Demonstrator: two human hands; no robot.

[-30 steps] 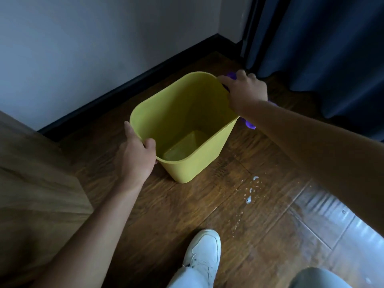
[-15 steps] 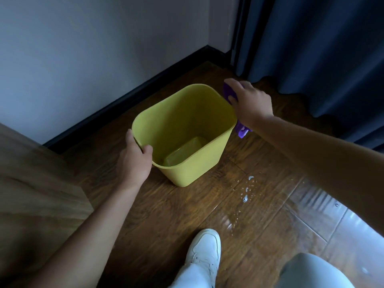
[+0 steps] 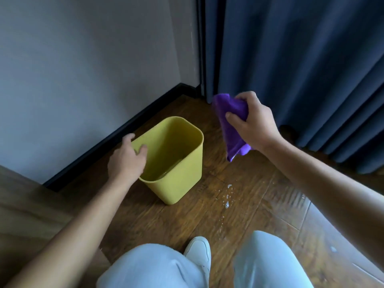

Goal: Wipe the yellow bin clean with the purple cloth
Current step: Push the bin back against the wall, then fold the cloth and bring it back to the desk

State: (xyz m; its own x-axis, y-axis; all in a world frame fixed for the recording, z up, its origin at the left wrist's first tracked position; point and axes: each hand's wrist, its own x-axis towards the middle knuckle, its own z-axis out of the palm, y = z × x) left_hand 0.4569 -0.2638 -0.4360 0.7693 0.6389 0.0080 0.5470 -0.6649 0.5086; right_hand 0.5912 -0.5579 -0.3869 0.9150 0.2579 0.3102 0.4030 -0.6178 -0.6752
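The yellow bin (image 3: 182, 175) stands upright on the wooden floor near the wall's black skirting. My left hand (image 3: 126, 161) hovers at its left rim with fingers spread and slightly curled, holding nothing. My right hand (image 3: 253, 123) is raised to the right of the bin, apart from it, and grips the bunched purple cloth (image 3: 230, 129), whose lower end hangs down below the hand.
White wet spots (image 3: 227, 196) lie on the floor right of the bin. A dark blue curtain (image 3: 301, 69) hangs at the back right. A wooden surface (image 3: 27, 208) is at the left. My knees and a white shoe (image 3: 199, 254) are at the bottom.
My right hand lifted the purple cloth off the bin's far rim and away to the right. My left hand let go of the near rim. The view rose higher.
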